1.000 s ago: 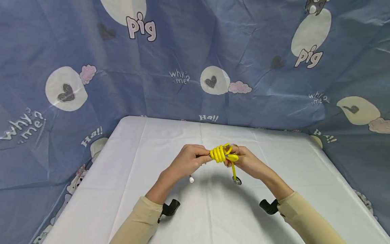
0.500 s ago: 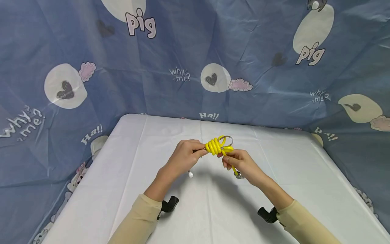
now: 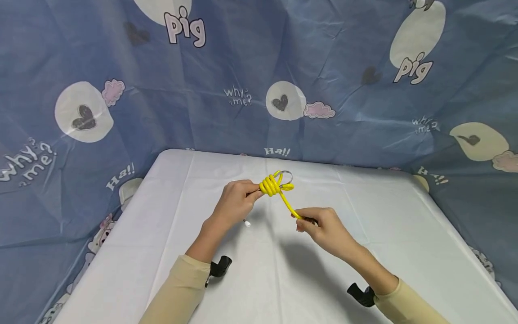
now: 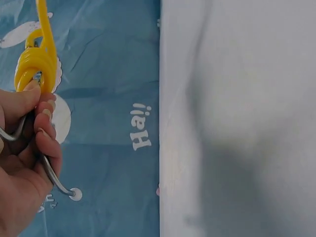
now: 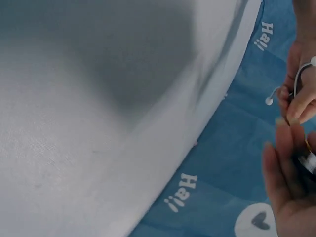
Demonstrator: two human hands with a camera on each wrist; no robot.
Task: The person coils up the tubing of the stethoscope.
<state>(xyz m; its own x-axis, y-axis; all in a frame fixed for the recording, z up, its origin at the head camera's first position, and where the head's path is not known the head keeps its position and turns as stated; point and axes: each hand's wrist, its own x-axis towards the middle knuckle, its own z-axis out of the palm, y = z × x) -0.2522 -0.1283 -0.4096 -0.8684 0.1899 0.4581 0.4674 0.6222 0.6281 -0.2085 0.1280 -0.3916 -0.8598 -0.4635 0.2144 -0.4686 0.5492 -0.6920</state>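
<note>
A stethoscope is held up above the white table, its yellow tube [image 3: 270, 185] wound in several tight coils. My left hand [image 3: 232, 202] grips its metal ear tubes just left of the coils, thumb against the fingers. One white ear tip [image 3: 247, 223] sticks out below that hand; in the left wrist view a curved metal ear tube [image 4: 57, 181] passes out under the fingers. A thin grey metal loop [image 3: 287, 172] stands out at the far end of the coils. My right hand [image 3: 329, 231] pinches the tube's straight free end. The chest piece [image 5: 310, 162] sits in that palm, mostly hidden.
The white-covered table [image 3: 226, 279] spreads below both hands, which cast shadows on it. A blue printed cloth [image 3: 234, 63] hangs behind and at both sides. Black camera mounts [image 3: 220, 266] are strapped at both wrists, by the beige sleeves [image 3: 178, 288].
My right hand has slid from the coils down the tube and moved right, drawing a length of tube out straight. My left hand and the coils have shifted left and slightly farther away.
</note>
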